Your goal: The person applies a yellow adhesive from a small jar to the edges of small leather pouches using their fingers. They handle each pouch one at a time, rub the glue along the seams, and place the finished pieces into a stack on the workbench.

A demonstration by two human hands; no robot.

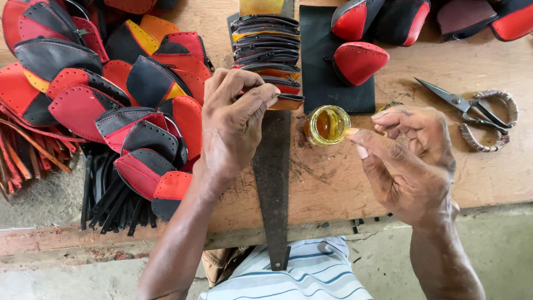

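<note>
Amber glue in open jar (327, 125) at bench (488, 183) centre. Right hand (413, 161) fingertip dips at rim, other fingers loose. Left hand (236, 125) pinches zip piece (288, 100) on stack. Risk: nudged jar tips, glue drips onto leather sheet (322, 83).

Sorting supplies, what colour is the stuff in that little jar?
Amber yellow, in the jar; shows best in the head view.

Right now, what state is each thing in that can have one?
Jar: open, holding yellow liquid.
Scissors: blades parted, lying on the bench, untouched.
Zipper pieces: stacked in an overlapping row.
Red and black leather pieces: heaped loosely.
Left hand: pinching the lowest zipper piece.
Right hand: fingertip at the jar rim, holding nothing.
</note>
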